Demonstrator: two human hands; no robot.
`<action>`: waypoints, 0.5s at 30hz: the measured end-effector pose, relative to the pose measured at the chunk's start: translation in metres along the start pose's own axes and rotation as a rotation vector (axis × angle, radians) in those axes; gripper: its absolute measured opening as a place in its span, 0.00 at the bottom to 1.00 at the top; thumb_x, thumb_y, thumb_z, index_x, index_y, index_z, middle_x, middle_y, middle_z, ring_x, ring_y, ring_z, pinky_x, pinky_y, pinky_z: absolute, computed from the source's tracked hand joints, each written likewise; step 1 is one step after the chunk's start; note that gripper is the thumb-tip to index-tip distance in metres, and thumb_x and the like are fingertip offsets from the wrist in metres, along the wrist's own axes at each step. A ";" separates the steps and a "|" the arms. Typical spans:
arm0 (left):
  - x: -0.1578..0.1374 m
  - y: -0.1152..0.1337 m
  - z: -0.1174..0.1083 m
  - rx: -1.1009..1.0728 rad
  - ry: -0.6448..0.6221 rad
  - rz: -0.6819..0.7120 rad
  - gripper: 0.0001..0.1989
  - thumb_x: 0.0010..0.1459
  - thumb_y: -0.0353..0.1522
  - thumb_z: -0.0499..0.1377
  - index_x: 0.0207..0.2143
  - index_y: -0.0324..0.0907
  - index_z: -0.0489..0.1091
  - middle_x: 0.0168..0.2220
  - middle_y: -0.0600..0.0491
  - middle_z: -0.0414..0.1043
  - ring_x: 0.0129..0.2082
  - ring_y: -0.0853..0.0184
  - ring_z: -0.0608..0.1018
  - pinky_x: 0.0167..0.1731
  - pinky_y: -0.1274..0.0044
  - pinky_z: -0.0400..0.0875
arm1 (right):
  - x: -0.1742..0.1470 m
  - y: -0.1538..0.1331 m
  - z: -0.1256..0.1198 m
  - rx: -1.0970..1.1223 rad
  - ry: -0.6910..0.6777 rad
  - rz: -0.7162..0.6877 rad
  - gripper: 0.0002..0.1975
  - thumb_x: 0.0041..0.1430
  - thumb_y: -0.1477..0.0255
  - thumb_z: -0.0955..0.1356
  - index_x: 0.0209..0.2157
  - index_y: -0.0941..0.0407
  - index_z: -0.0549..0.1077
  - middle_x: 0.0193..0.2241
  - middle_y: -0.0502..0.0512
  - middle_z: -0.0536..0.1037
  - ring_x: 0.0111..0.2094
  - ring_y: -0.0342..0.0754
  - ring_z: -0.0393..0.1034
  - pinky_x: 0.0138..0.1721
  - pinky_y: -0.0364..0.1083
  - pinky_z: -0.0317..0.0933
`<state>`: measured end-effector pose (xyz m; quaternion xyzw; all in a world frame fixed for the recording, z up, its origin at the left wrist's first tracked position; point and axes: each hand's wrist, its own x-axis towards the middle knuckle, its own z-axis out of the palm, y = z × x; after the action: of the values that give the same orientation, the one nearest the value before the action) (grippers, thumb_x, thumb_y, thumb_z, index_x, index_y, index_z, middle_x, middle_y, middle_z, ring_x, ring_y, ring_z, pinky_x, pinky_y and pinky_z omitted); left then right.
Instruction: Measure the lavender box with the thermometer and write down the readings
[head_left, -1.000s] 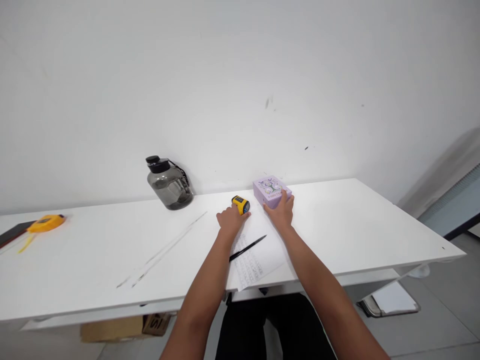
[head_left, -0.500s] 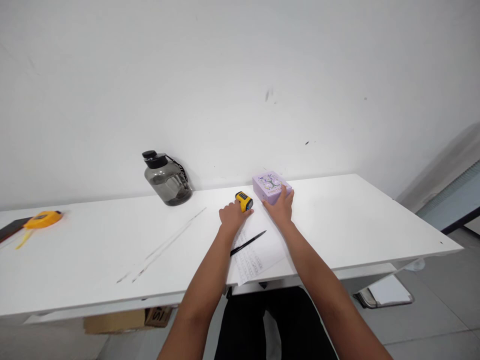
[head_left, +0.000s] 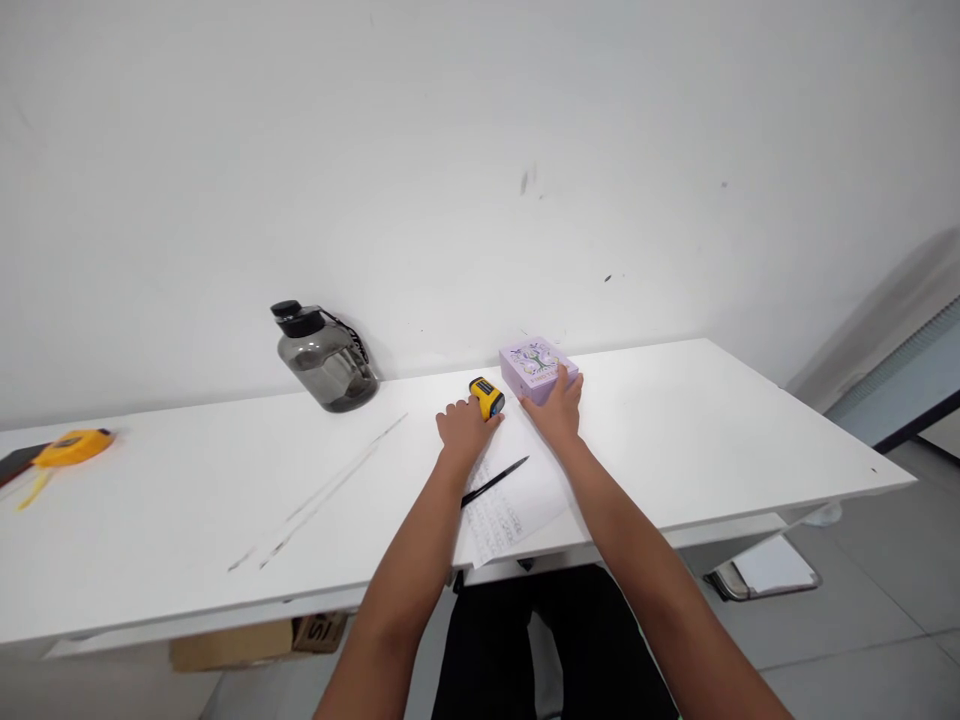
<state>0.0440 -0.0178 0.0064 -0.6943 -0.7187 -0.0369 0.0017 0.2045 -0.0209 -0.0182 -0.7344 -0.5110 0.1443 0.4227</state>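
My left hand (head_left: 464,430) is closed around the near end of a small yellow-and-black handheld device (head_left: 487,397), which has a bluish face at its front end. The device rests on the white table. To its right, my right hand (head_left: 558,412) grips the near side of a lilac box (head_left: 537,358) with a printed tree design on its lid. My thumb is at the box's left front corner, and the fingers reach over the front edge. Below my hands lie a sheet of paper with handwriting (head_left: 517,512) and a black pen (head_left: 495,482) across it.
A grey translucent water bottle (head_left: 328,362) with a black cap leans near the wall. At the far left is a yellow tape measure (head_left: 73,447) beside a dark flat object (head_left: 21,462). The white table (head_left: 690,430) meets the wall at the back. A cardboard box (head_left: 232,645) sits underneath.
The whole view has shifted slightly, with most things a little further left and up. Both hands keep their hold on the device and the lilac box.
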 end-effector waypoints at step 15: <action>-0.002 0.001 0.001 0.010 0.018 0.065 0.30 0.62 0.53 0.51 0.57 0.43 0.66 0.56 0.40 0.70 0.57 0.50 0.69 0.49 0.64 0.63 | 0.001 0.002 0.002 0.003 0.011 -0.012 0.52 0.50 0.57 0.74 0.69 0.57 0.46 0.70 0.78 0.41 0.71 0.73 0.41 0.63 0.63 0.52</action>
<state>0.0447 -0.0196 0.0054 -0.7169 -0.6959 -0.0393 0.0126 0.2056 -0.0193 -0.0206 -0.7313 -0.5130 0.1386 0.4275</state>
